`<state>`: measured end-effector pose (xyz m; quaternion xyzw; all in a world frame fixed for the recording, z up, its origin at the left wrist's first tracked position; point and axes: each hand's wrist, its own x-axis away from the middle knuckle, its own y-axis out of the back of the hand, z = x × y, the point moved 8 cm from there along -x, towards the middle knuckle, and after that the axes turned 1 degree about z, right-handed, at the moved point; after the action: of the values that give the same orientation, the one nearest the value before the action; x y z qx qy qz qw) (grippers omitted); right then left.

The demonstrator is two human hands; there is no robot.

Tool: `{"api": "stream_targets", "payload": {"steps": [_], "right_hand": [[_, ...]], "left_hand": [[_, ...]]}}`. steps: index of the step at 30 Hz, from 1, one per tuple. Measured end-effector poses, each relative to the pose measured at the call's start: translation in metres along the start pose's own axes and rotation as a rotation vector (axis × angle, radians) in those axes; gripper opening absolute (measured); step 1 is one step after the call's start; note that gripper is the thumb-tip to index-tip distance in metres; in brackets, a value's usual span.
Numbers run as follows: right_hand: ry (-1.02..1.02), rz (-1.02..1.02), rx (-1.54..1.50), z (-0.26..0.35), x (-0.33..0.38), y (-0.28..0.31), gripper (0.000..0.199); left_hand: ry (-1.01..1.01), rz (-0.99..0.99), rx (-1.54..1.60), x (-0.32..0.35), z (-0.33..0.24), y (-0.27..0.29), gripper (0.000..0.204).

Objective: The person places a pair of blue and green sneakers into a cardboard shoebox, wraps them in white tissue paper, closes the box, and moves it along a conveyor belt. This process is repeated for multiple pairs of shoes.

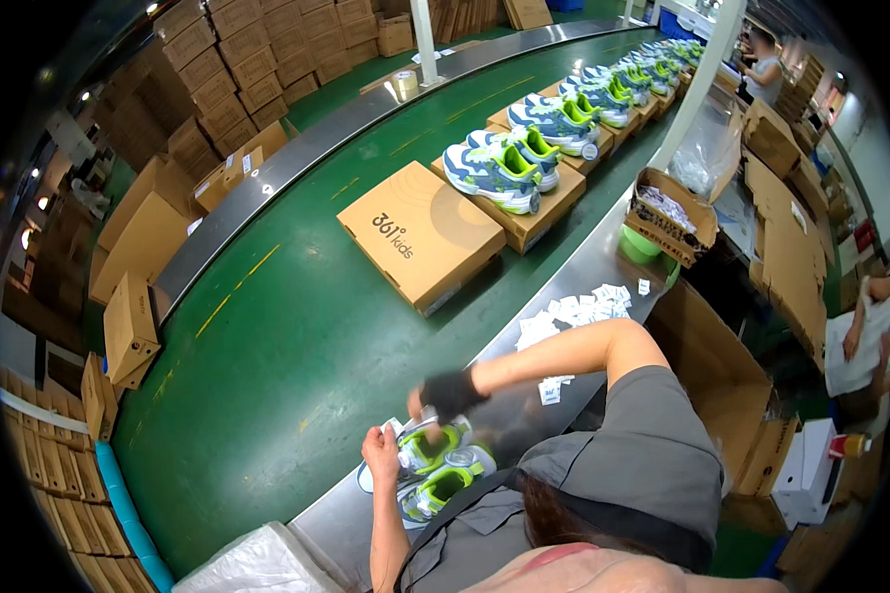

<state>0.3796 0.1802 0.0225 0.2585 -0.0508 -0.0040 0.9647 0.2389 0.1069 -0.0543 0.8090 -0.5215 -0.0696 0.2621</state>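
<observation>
A pair of white, blue and lime-green children's sneakers sits on the metal ledge close to my body. My left hand (381,453) has its fingers closed at the outer edge of the farther sneaker (427,447). Just over that sneaker's opening is my right hand (425,407), smeared by motion, with a black band at the wrist; its fingers cannot be made out. The nearer sneaker (443,486) lies beside the first, against my grey clothing. Past my right forearm spreads a pile of small white tags (588,308) on the ledge.
A closed brown shoebox (420,237) lies on the green conveyor belt (267,366). Behind it, a row of sneakers (504,173) on boxes runs far right. An open carton (674,212) stands over a green basin (640,247). White wrapping (267,563) lies lower left; a person (761,69) stands far right.
</observation>
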Motion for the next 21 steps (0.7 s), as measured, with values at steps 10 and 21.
{"api": "stream_targets", "payload": {"steps": [10, 21], "right_hand": [[-0.577, -0.848, 0.924, -0.109, 0.029, 0.132, 0.059], [0.062, -1.497, -0.420, 0.021, 0.144, 0.125, 0.058]], "left_hand": [[0.041, -0.063, 0.204, -0.010, 0.023, -0.001, 0.020], [-0.680, -0.161, -0.493, -0.005, -0.132, 0.025, 0.016]]}}
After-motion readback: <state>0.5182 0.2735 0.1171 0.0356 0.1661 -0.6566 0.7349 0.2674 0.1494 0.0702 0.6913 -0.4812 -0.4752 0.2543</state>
